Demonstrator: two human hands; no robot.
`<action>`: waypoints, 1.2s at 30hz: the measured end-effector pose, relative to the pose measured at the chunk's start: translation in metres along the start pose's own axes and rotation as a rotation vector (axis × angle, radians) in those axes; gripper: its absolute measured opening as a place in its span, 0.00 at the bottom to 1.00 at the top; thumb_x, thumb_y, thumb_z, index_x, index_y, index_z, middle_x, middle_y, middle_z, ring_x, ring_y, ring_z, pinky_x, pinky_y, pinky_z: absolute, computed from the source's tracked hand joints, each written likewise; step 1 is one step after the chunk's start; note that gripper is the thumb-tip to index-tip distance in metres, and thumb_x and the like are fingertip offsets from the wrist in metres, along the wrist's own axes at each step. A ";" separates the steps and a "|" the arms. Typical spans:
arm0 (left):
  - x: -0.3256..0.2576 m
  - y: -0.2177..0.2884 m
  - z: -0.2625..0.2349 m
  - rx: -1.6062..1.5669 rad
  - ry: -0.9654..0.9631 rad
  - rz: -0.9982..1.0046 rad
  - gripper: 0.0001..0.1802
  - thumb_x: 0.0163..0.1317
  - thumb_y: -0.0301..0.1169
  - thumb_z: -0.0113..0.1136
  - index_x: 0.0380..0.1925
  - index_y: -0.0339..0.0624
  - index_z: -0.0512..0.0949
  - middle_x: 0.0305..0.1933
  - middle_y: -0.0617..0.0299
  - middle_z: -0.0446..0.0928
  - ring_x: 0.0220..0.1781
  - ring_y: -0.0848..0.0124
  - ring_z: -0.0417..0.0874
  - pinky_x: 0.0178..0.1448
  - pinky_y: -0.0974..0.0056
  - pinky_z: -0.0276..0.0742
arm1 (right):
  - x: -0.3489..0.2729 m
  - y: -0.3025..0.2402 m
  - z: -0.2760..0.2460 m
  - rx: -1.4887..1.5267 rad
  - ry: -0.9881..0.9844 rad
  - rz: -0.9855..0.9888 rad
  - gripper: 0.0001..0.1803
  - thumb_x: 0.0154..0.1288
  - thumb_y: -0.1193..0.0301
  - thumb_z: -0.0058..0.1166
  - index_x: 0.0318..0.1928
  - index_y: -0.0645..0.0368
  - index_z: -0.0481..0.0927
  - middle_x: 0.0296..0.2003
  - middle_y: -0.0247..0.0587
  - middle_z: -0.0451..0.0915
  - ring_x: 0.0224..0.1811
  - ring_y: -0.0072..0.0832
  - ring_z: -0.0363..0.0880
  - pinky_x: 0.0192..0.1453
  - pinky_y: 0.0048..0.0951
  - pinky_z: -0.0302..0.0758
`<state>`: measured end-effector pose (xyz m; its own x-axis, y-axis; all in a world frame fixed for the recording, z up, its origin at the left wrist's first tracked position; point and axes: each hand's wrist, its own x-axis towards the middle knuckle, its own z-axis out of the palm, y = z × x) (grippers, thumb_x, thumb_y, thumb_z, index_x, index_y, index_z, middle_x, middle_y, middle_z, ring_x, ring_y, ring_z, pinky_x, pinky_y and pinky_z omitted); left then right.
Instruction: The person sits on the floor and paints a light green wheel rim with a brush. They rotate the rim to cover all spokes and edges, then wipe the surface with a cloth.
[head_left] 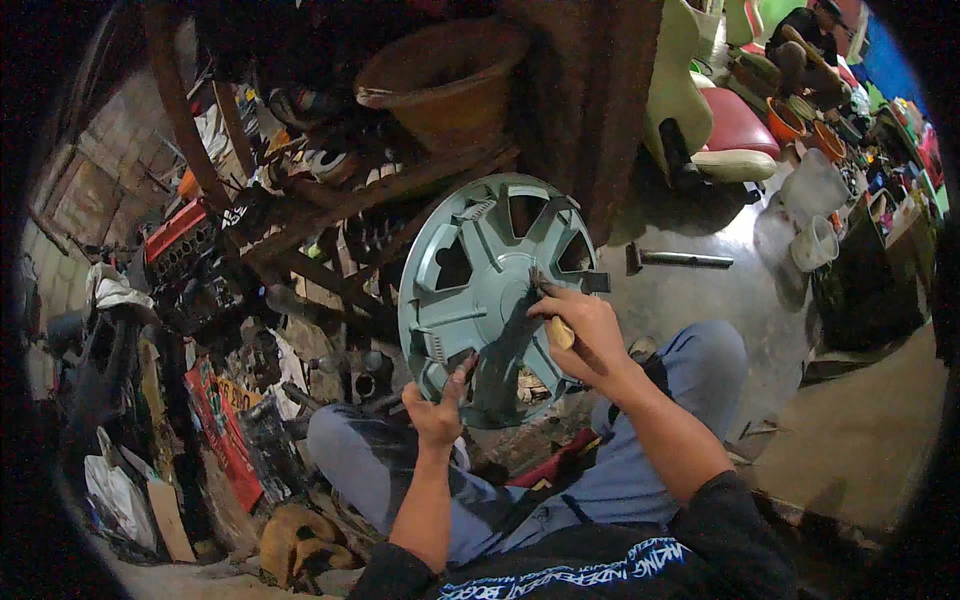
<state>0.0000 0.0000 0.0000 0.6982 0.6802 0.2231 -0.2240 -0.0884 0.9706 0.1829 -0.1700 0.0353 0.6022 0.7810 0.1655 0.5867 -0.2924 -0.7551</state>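
Both hands were on the round grey-blue plastic wheel cover, propped upright over the knees. Left hand pinched its lower rim, probably to steady it. Right hand was wrapped tight around a small wooden-handled brush, bristles touching a spoke. Metal hammer lay on the concrete floor behind.

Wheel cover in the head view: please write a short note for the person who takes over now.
Left hand: grips the lower rim of the grey wheel cover and holds it upright over the knees.
Right hand: holds a paintbrush, bristles on the cover near its centre.
Done: a dark wet band runs down the lower middle.
Left: most of the face looks light grey.
A hammer lies on the floor behind.
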 end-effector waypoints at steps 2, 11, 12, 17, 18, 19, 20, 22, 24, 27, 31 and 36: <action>0.000 0.002 0.007 0.028 -0.025 0.026 0.08 0.64 0.29 0.67 0.34 0.35 0.85 0.33 0.61 0.85 0.32 0.74 0.82 0.40 0.67 0.76 | -0.002 0.006 0.005 0.044 0.101 -0.115 0.27 0.47 0.70 0.63 0.54 0.46 0.84 0.67 0.55 0.70 0.68 0.46 0.72 0.67 0.40 0.72; -0.007 -0.012 -0.004 0.226 0.029 0.046 0.08 0.62 0.29 0.67 0.32 0.33 0.83 0.29 0.64 0.83 0.28 0.74 0.80 0.36 0.66 0.75 | -0.008 -0.024 0.005 0.259 0.136 -0.201 0.21 0.51 0.83 0.56 0.45 0.50 0.87 0.58 0.50 0.80 0.55 0.46 0.83 0.57 0.32 0.77; -0.008 -0.010 0.001 0.216 0.043 0.063 0.09 0.62 0.30 0.66 0.30 0.33 0.84 0.26 0.64 0.83 0.26 0.74 0.79 0.35 0.66 0.73 | -0.008 -0.022 0.000 0.209 0.124 -0.202 0.21 0.51 0.83 0.56 0.45 0.50 0.87 0.57 0.51 0.81 0.54 0.46 0.83 0.56 0.32 0.78; -0.007 -0.013 0.004 0.214 0.003 -0.033 0.06 0.61 0.27 0.65 0.33 0.34 0.86 0.26 0.62 0.83 0.26 0.74 0.80 0.36 0.66 0.73 | -0.015 -0.036 0.016 0.461 0.098 -0.391 0.21 0.53 0.86 0.55 0.47 0.54 0.85 0.52 0.53 0.83 0.54 0.46 0.84 0.56 0.35 0.78; -0.008 -0.012 0.000 0.178 0.006 -0.032 0.06 0.60 0.26 0.65 0.34 0.35 0.87 0.26 0.62 0.83 0.26 0.73 0.80 0.36 0.66 0.73 | -0.015 -0.029 0.014 0.464 0.079 -0.333 0.20 0.55 0.87 0.56 0.47 0.56 0.85 0.51 0.52 0.83 0.55 0.42 0.84 0.56 0.35 0.78; -0.008 -0.007 0.004 0.322 -0.022 0.098 0.07 0.61 0.26 0.65 0.35 0.35 0.87 0.26 0.62 0.83 0.25 0.74 0.80 0.35 0.66 0.73 | -0.013 -0.019 0.011 0.423 0.183 -0.298 0.21 0.55 0.87 0.55 0.47 0.55 0.85 0.51 0.53 0.83 0.54 0.43 0.84 0.56 0.35 0.78; -0.005 0.001 0.009 0.464 -0.051 0.229 0.07 0.61 0.26 0.64 0.35 0.35 0.87 0.26 0.62 0.83 0.25 0.74 0.80 0.35 0.67 0.73 | -0.009 -0.008 0.008 0.380 0.287 -0.263 0.21 0.55 0.86 0.54 0.48 0.54 0.85 0.51 0.53 0.83 0.54 0.44 0.84 0.56 0.35 0.78; -0.004 -0.002 0.014 0.352 -0.023 0.213 0.08 0.61 0.26 0.64 0.36 0.35 0.87 0.26 0.62 0.84 0.25 0.74 0.80 0.35 0.67 0.73 | -0.001 -0.009 0.006 0.306 0.430 -0.279 0.20 0.56 0.85 0.54 0.48 0.54 0.85 0.49 0.52 0.84 0.48 0.46 0.85 0.51 0.36 0.80; -0.005 -0.002 0.012 0.360 -0.028 0.215 0.08 0.61 0.27 0.64 0.36 0.35 0.87 0.27 0.62 0.84 0.26 0.74 0.81 0.35 0.67 0.73 | -0.009 -0.026 0.016 0.381 0.294 -0.277 0.19 0.57 0.84 0.55 0.48 0.53 0.85 0.49 0.52 0.84 0.48 0.45 0.86 0.52 0.35 0.80; -0.010 -0.009 0.008 0.281 -0.042 0.040 0.08 0.61 0.28 0.65 0.35 0.35 0.87 0.28 0.62 0.85 0.29 0.72 0.83 0.37 0.66 0.74 | -0.011 -0.029 0.014 0.410 0.273 -0.251 0.14 0.62 0.80 0.58 0.48 0.56 0.86 0.47 0.50 0.85 0.49 0.39 0.86 0.52 0.33 0.80; -0.012 -0.028 -0.006 0.554 0.032 0.379 0.09 0.61 0.29 0.66 0.35 0.34 0.85 0.31 0.60 0.85 0.32 0.71 0.83 0.40 0.66 0.74 | -0.003 -0.032 0.005 0.564 0.329 -0.064 0.09 0.64 0.77 0.59 0.44 0.63 0.86 0.39 0.44 0.88 0.40 0.27 0.86 0.45 0.29 0.81; -0.001 0.002 0.020 0.124 0.041 0.077 0.08 0.62 0.29 0.67 0.33 0.33 0.84 0.30 0.60 0.84 0.30 0.70 0.81 0.39 0.64 0.72 | -0.019 -0.017 0.020 0.544 0.130 0.225 0.11 0.65 0.70 0.61 0.45 0.60 0.87 0.34 0.39 0.87 0.34 0.21 0.83 0.42 0.26 0.80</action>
<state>0.0129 -0.0150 0.0032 0.6533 0.6967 0.2963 -0.1885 -0.2293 0.9549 0.1503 -0.1686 0.0322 0.7608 0.6489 0.0141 0.0964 -0.0914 -0.9911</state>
